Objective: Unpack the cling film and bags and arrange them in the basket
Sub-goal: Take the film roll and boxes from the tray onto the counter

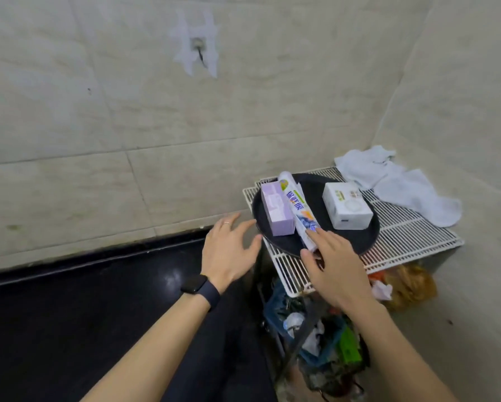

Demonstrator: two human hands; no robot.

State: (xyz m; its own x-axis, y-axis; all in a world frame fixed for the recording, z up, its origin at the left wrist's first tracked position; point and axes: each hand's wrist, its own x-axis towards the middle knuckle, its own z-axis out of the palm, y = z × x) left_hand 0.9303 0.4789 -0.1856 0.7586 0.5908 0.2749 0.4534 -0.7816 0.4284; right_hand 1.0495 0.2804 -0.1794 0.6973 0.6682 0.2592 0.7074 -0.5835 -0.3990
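While left hand (pixel 229 250) hovers, fingers spread, beside black basket (pixel 313 195), right hand (pixel 333 265) fingers, uncurled, touch cling film roll (pixel 298 210) end

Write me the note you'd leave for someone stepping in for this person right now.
Left grip, the hand with the watch: open, fingers spread, at the left rim of the black round basket; contact unclear.
Right grip: open, fingertips on the near end of the cling film roll.
Things: roll, purple box beside it and white box apart on the right, all in the basket, on a wire rack.
Done: all three are in.
Left: probably straighten the roll; whether the boxes need opening I cannot tell.
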